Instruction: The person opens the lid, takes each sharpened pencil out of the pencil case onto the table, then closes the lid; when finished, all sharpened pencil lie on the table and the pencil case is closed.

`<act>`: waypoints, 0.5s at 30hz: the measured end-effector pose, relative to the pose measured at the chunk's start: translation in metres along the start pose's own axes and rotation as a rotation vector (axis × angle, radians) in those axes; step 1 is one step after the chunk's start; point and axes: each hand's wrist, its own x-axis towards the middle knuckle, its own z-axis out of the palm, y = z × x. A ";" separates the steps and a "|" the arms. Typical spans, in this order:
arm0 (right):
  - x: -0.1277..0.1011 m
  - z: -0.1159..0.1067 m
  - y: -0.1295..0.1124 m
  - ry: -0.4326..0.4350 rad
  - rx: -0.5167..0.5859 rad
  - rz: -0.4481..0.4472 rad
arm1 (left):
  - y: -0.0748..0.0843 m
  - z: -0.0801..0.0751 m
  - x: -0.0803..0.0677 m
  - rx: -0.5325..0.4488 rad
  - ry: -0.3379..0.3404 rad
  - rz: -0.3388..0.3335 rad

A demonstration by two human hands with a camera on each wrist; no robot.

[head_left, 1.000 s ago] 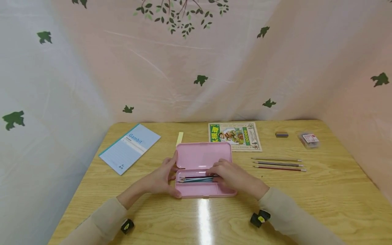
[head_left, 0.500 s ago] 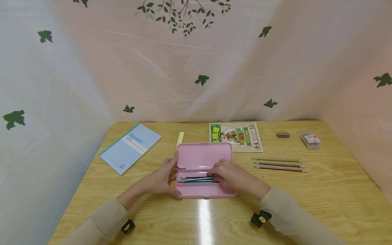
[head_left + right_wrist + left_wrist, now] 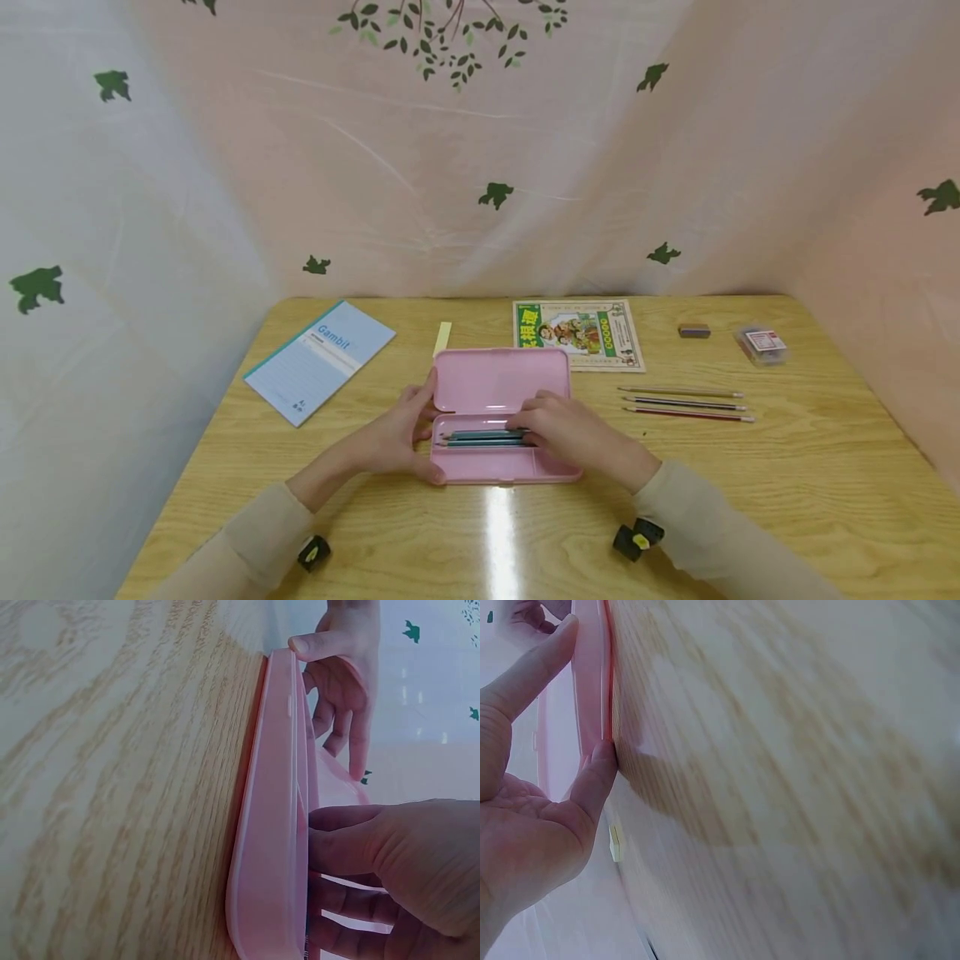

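Observation:
A pink pencil case [image 3: 501, 379] lies open on the table, its lid tipped back. Several pencils [image 3: 480, 442], mostly teal, lie in its rear compartment. My left hand [image 3: 392, 437] holds the case's left end, thumb at the front corner and fingers back by the lid. In the left wrist view, that hand [image 3: 536, 817] spans the case's side. My right hand [image 3: 566, 429] reaches into the right part with fingers curled around the pencils' ends; its fingertips are hidden. The right wrist view shows the right hand [image 3: 405, 877] bent over the case's rim [image 3: 296, 817].
A blue notebook [image 3: 318, 362] lies at left, with a yellow paper strip [image 3: 442, 338] behind the case. A picture booklet [image 3: 588, 329] is partly covered by the lid. Three pencils [image 3: 684, 405], a small brown block [image 3: 693, 331] and a clear small box [image 3: 762, 345] lie at right.
The pencils in the case have shifted under my right fingers: a dark purple one seen earlier is no longer visible, and teal ones show instead. Both hands stay in place.

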 end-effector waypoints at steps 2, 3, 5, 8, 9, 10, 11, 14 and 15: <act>0.000 0.000 0.000 0.012 -0.003 -0.006 | 0.001 0.000 0.000 0.006 -0.001 -0.013; 0.000 0.001 0.000 0.016 -0.003 -0.007 | 0.001 0.000 0.000 0.010 -0.001 -0.020; -0.001 0.001 0.000 0.020 0.002 -0.001 | 0.002 0.000 0.000 0.008 0.000 -0.028; 0.000 0.000 0.000 0.021 0.006 0.012 | 0.003 -0.001 0.000 0.008 0.002 -0.036; 0.000 0.000 0.000 0.019 0.007 0.017 | 0.003 -0.001 0.000 0.009 0.002 -0.035; 0.000 0.000 0.000 0.017 0.008 0.021 | 0.003 -0.001 0.000 0.013 0.002 -0.037; 0.001 0.000 0.000 0.014 0.009 0.024 | 0.003 -0.001 0.000 0.017 0.003 -0.037; 0.002 -0.001 -0.001 0.002 0.010 0.029 | 0.002 -0.001 0.000 0.023 0.002 -0.038; 0.002 -0.001 -0.001 0.000 0.009 0.029 | 0.002 -0.001 0.000 0.024 0.002 -0.036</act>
